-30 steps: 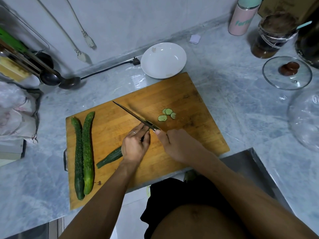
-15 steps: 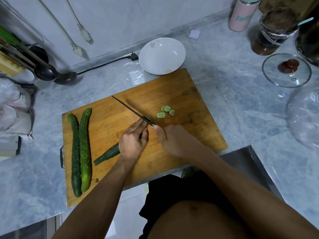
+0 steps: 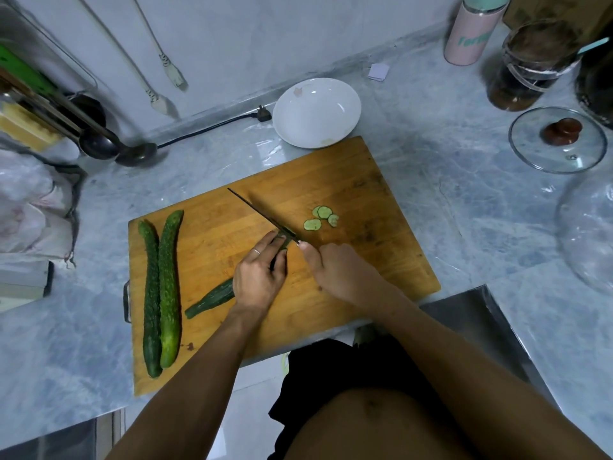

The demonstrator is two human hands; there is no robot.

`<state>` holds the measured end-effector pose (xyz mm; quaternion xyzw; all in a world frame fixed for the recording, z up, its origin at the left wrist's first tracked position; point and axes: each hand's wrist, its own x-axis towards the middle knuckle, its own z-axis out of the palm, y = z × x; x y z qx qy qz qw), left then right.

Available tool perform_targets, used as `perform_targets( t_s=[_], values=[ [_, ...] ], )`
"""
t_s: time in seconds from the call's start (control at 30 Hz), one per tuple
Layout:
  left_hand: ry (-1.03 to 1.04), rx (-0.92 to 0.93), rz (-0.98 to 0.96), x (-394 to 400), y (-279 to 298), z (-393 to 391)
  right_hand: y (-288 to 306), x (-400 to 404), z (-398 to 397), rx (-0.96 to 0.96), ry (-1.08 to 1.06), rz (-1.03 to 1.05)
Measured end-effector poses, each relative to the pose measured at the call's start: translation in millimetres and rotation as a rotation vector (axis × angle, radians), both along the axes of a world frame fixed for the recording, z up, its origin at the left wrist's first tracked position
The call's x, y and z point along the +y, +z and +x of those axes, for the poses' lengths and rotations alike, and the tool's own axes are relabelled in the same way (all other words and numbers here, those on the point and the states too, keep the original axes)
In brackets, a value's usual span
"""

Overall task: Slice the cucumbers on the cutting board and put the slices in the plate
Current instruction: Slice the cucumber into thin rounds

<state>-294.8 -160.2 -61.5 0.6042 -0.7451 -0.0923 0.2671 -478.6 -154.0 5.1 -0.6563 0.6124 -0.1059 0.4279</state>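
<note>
Two hands meet near the middle of the cutting board (image 3: 348, 180). I see my left hand (image 3: 258, 280) lying over a cucumber (image 3: 212, 297), fingers (image 3: 270, 242) curled down onto it and pressing it to the wood. My right hand (image 3: 338, 270) grips the knife (image 3: 262, 215) at its handle, the blade running up and left across the board, its edge at the cucumber's cut end. Four or so slices (image 3: 320, 218) lie just right of the blade. Two whole cucumbers (image 3: 162, 287) lie side by side along the board's left edge. The white plate (image 3: 316, 111) sits on the desk (image 3: 447, 180), just past the board's far edge, with no slices in it. A glass lid (image 3: 559, 139) lies well to the right, dark ladles (image 3: 116, 149) to the far left. The board's near edge overhangs the desk front by my body.
</note>
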Motion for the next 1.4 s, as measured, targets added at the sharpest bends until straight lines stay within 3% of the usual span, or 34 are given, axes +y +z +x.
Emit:
perform_targets(
  t_s=[0.6, 1.4],
  values=[
    [0.02, 0.035, 0.05, -1.2, 10.0, -0.1, 26.8, 14.1, 0.4, 0.009, 0.041, -0.113],
    [0.06, 0.056, 0.111, -2.9, 5.8, 1.0, 27.2, 14.3, -0.7, 0.004, 0.042, -0.037]
  ],
)
